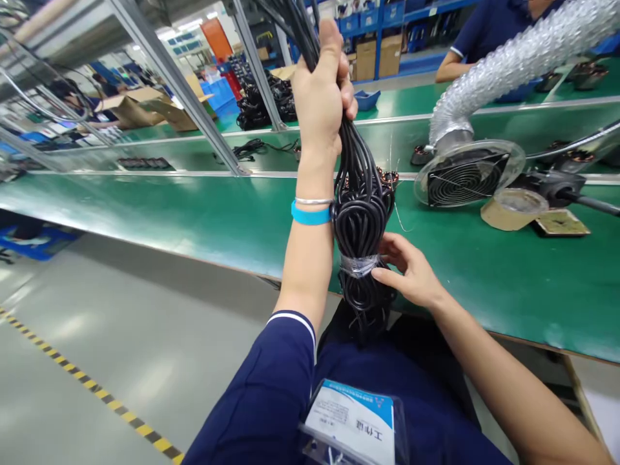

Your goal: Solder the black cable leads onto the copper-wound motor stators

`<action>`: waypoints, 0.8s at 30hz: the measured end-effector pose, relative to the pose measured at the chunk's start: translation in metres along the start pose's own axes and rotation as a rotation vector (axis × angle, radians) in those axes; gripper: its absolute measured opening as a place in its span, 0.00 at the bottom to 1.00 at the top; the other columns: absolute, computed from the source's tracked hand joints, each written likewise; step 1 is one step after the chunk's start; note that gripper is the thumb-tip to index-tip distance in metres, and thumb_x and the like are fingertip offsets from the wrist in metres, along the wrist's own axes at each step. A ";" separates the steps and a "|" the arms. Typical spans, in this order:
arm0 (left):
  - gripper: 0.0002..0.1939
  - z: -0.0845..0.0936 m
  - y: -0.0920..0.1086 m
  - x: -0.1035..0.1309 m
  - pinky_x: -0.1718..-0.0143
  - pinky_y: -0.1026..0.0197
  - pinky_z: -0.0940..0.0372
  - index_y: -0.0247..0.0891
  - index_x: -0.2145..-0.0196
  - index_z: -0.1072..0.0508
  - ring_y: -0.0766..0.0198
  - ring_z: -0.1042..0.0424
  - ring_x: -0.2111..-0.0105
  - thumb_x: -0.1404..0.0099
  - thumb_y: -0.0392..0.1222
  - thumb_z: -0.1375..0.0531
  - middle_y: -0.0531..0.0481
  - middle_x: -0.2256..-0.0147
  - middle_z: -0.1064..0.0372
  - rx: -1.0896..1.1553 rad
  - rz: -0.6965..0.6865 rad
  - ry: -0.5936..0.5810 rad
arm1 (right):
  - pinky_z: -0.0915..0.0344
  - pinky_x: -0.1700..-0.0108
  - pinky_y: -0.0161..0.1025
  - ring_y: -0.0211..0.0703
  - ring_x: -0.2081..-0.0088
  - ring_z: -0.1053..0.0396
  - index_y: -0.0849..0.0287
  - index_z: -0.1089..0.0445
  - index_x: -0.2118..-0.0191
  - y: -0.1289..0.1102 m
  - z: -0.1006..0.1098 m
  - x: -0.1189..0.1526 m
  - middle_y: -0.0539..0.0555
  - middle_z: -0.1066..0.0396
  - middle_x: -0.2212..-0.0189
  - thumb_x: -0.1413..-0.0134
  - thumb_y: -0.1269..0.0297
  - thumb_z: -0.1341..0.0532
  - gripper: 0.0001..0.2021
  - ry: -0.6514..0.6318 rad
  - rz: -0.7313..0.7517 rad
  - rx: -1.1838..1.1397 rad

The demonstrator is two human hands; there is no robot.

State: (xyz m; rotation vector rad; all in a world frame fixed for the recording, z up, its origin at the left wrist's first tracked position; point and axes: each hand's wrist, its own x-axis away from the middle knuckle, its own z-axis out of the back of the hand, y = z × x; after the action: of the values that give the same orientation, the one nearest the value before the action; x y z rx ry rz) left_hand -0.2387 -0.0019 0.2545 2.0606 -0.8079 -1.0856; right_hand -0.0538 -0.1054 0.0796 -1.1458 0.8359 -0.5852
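A thick bundle of black cables [361,226] hangs upright in front of me, over the bench's near edge. My left hand [325,87] is raised and wrapped round its upper strands. Lower down, a band of clear plastic wrap [359,265] circles the coiled part. My right hand [407,270] is at that band from the right, thumb and fingers curved, fingertips at the wrap. Whether those fingers pinch the wrap is partly hidden behind the bundle. Copper-wound parts [389,177] show behind the cables on the bench.
The green bench [213,206] runs across the view. To the right stand a round fan hood [467,173] on a silver duct [513,71], a tape roll [514,208] and a small square tray [560,223]. Another person [484,39] is across the bench. An aluminium post [174,84] rises at left.
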 end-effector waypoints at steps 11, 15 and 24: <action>0.19 -0.008 -0.030 -0.011 0.83 0.60 0.49 0.44 0.74 0.44 0.68 0.46 0.82 0.27 0.51 0.47 0.55 0.77 0.44 -0.171 0.003 0.129 | 0.32 0.61 0.41 0.41 0.65 0.30 0.57 0.33 0.67 -0.036 -0.008 0.010 0.52 0.28 0.68 0.38 0.67 0.41 0.05 0.315 0.271 0.491; 0.25 0.001 -0.037 -0.016 0.81 0.56 0.48 0.47 0.74 0.43 0.62 0.44 0.80 0.36 0.71 0.47 0.53 0.76 0.40 -0.245 -0.010 0.172 | 0.33 0.70 0.37 0.38 0.73 0.32 0.56 0.36 0.63 -0.065 -0.002 0.019 0.48 0.32 0.74 0.36 0.69 0.43 0.03 0.434 0.249 0.127; 0.23 0.001 -0.033 -0.013 0.81 0.56 0.51 0.46 0.73 0.42 0.65 0.48 0.82 0.33 0.66 0.46 0.54 0.78 0.42 -0.229 0.007 0.215 | 0.35 0.63 0.41 0.43 0.65 0.31 0.57 0.29 0.63 -0.041 0.011 0.004 0.52 0.27 0.68 0.43 0.67 0.35 0.03 0.209 0.358 0.637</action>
State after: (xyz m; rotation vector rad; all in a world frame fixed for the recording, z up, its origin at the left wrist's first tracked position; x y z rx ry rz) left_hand -0.2385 0.0274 0.2345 1.9368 -0.5565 -0.8892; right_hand -0.0415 -0.1156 0.1190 -0.3485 0.9161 -0.6151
